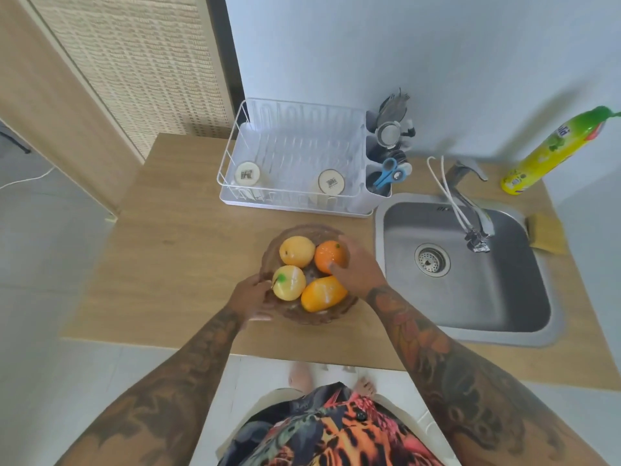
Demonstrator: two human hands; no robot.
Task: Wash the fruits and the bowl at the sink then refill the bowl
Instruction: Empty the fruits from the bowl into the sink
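Note:
A brown glass bowl [304, 316] stands on the wooden counter left of the steel sink [470, 284]. In it lie several fruits: a yellow-orange round one [297, 251], an orange [328, 255], a pale yellow apple with a green stem [289, 282] and an orange mango-like fruit [323, 294]. My left hand [250, 297] grips the bowl's left rim. My right hand [359, 267] reaches in from the right, its fingers wrapped around the orange. The tap [473, 210] hangs over the sink and no water shows.
A white dish rack [295, 156] with two upturned jars and a cutlery caddy holding scissors stands behind the bowl. A green-yellow dish soap bottle [554, 153] and a yellow sponge [546, 233] sit right of the tap. The counter's front edge is close to my body.

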